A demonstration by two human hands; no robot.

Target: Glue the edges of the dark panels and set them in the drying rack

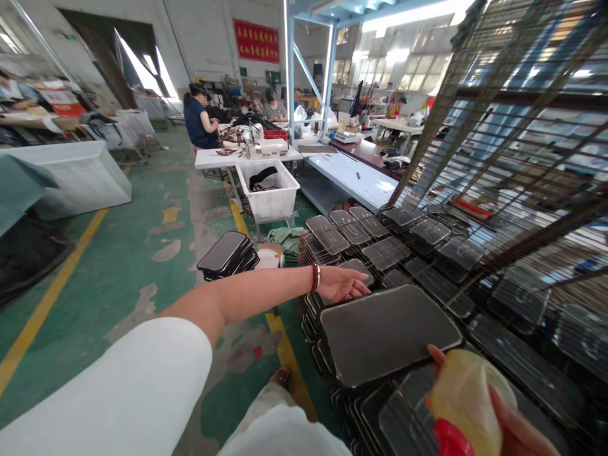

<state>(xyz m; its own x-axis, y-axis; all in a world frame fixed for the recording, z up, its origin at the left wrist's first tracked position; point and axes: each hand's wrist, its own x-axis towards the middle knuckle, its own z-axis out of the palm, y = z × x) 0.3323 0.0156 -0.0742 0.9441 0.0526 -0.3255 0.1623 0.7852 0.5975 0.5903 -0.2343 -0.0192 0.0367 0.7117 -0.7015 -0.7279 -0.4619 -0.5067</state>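
Green, yellow-striped floor (118,266) spreads through a workshop, with stacked dark panels (387,253) on the right. The left arm (266,288) reaches across, slightly bent; the left hand (339,284) is empty, fingers loosely parted at the far edge of a large dark panel (389,335) lying on the stacks, contact unclear. The right hand (522,430) grips a yellowish bottle (468,392), red top (451,437) lowermost, by that panel's near-right corner. A white bin (270,199) holds dark cloth (262,175).
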